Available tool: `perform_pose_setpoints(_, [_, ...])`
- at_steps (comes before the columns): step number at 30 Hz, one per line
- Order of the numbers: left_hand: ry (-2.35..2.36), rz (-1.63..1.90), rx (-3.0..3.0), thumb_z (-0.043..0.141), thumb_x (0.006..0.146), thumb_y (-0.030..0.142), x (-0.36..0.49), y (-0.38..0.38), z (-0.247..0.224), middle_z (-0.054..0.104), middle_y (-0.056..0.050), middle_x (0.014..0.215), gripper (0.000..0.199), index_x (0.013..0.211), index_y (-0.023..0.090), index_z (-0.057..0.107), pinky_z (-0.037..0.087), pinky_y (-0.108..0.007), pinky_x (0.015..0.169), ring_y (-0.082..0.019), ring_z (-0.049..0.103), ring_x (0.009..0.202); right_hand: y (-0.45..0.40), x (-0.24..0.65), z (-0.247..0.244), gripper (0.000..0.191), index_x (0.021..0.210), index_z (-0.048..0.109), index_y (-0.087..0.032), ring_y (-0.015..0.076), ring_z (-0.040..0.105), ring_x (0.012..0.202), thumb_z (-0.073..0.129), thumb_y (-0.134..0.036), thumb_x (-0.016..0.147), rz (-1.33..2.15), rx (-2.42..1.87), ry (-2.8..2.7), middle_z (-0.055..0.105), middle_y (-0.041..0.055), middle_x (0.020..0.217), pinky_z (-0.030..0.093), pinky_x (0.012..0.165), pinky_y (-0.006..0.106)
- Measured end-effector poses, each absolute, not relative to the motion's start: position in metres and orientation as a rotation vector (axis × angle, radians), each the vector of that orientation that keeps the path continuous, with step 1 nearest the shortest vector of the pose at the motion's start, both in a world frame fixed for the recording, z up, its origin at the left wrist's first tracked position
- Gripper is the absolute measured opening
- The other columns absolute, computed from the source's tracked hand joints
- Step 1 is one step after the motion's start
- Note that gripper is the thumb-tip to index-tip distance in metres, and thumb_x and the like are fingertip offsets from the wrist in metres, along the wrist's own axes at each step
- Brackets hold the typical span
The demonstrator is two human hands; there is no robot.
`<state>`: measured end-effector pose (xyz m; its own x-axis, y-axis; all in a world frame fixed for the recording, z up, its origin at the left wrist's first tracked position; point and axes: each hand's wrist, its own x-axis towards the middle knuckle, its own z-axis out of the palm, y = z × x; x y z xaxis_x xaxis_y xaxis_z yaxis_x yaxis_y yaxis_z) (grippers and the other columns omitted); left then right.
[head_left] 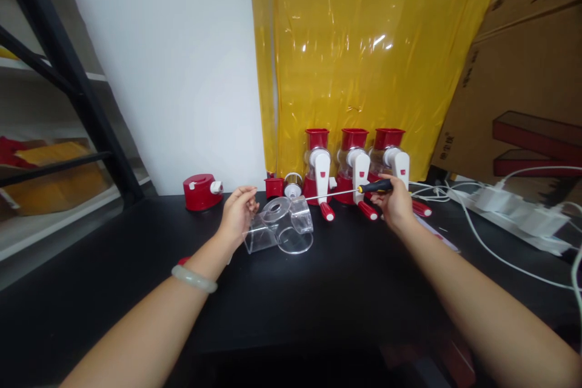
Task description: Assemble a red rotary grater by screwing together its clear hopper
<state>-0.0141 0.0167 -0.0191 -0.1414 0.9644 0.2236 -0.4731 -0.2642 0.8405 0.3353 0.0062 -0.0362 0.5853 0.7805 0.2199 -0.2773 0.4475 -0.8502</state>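
My right hand (396, 203) is closed around the black-and-yellow handle of a screwdriver (382, 186). Its long metal shaft points left, the tip close to a clear plastic grater housing (278, 230) that lies on the black table. Just left of this housing, my left hand (239, 213) has thumb and fingers pinched together; anything between them is too small to make out. Behind the housing are a small red part (274, 188) and a metal grater drum (293, 185). A red base (200, 193) with a white knob sits further left.
Three red-and-white rotary graters (317, 163) with crank handles stand along the back. At the right lies a white power strip (518, 218) with plugs and loose cables. A large cardboard box (513, 85) leans behind it. Shelving (86, 109) rises at the left.
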Motion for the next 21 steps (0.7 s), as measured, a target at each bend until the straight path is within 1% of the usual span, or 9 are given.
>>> perform_pose_setpoints(3, [0.753,1.653,0.956,0.083,0.054,0.023,-0.015,0.017,-0.019,0.049,0.009,0.048,0.028,0.074,0.017,0.064,0.044,-0.021,0.056,-0.006,0.041,0.044,0.008,0.335,-0.036,0.025,0.098,0.057,-0.023,0.0096,0.047,0.037,0.059,-0.043,0.083,0.663,-0.873,-0.665,0.052,-0.0083,0.054,0.040,0.037,0.020])
perform_pose_setpoints(5, [0.757,1.655,0.977,0.083,0.055,0.024,-0.015,0.017,-0.019,0.049,0.009,0.048,0.028,0.074,0.017,0.065,0.044,-0.021,0.056,-0.006,0.042,0.045,0.010,0.336,-0.037,0.026,0.096,0.057,-0.023,0.0090,0.044,0.036,0.059,-0.046,0.085,0.640,-0.884,-0.677,0.050,-0.0087,0.052,0.039,0.036,0.020])
perform_pose_setpoints(9, [0.744,1.637,1.005,0.084,0.053,0.023,-0.015,0.017,-0.018,0.050,0.008,0.048,0.029,0.074,0.018,0.064,0.044,-0.021,0.055,-0.006,0.041,0.045,0.014,0.341,-0.042,0.037,0.094,0.058,-0.022,0.0118,0.051,0.038,0.045,-0.056,0.091,0.723,-0.930,-0.699,0.055,-0.0033,0.053,0.042,0.038,0.021])
perform_pose_setpoints(12, [0.754,1.605,1.008,0.083,0.054,0.023,-0.015,0.017,-0.018,0.050,0.008,0.048,0.029,0.075,0.018,0.064,0.044,-0.021,0.056,-0.006,0.040,0.044,0.016,0.344,-0.047,0.034,0.096,0.059,-0.021,0.0123,0.053,0.039,0.039,-0.048,0.092,0.786,-0.942,-0.713,0.060,-0.0006,0.056,0.042,0.038,0.021])
perform_pose_setpoints(15, [0.760,1.594,1.020,0.083,0.055,0.025,-0.015,0.018,-0.018,0.051,0.008,0.049,0.029,0.076,0.017,0.064,0.045,-0.021,0.057,-0.006,0.040,0.045,0.018,0.347,-0.050,0.028,0.098,0.059,-0.022,0.0121,0.053,0.039,0.040,-0.040,0.088,0.791,-0.921,-0.726,0.062,-0.0014,0.057,0.043,0.040,0.021])
perform_pose_setpoints(18, [0.766,1.590,1.035,0.083,0.056,0.026,-0.015,0.018,-0.018,0.050,0.008,0.049,0.030,0.077,0.017,0.064,0.044,-0.021,0.057,-0.006,0.040,0.045,0.017,0.347,-0.048,0.027,0.100,0.060,-0.022,0.0125,0.054,0.040,0.043,-0.037,0.086,0.774,-0.899,-0.739,0.062,-0.0013,0.058,0.044,0.041,0.022])
perform_pose_setpoints(21, [0.773,1.578,1.049,0.083,0.056,0.027,-0.015,0.017,-0.017,0.050,0.008,0.050,0.031,0.079,0.017,0.064,0.044,-0.022,0.057,-0.006,0.040,0.045,0.015,0.345,-0.044,0.024,0.101,0.058,-0.022,0.0126,0.053,0.039,0.047,-0.037,0.085,0.750,-0.909,-0.724,0.059,-0.0030,0.057,0.042,0.039,0.022])
